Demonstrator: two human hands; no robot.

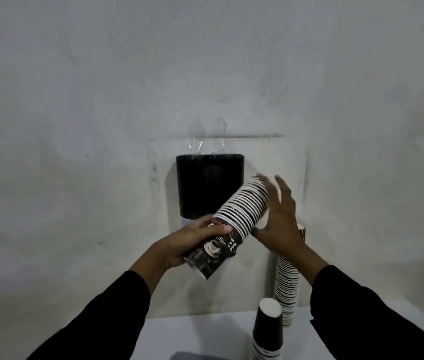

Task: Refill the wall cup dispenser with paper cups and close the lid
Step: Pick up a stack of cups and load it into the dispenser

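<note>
A black cup dispenser (209,185) hangs on the white wall, with clear plastic sticking up behind its top. In front of it I hold a tilted stack of black paper cups (234,222) with white rims and coffee print. My left hand (192,240) grips the stack's lower end. My right hand (281,214) has its fingers spread and rests against the stack's upper right side, near the rims. Whether the dispenser's lid is open cannot be told.
A tall stack of cups (287,281) stands on the white table (192,333) by the wall at right. A shorter stack with an upside-down black cup on top (269,331) stands nearer. A dark object (192,355) shows at the bottom edge.
</note>
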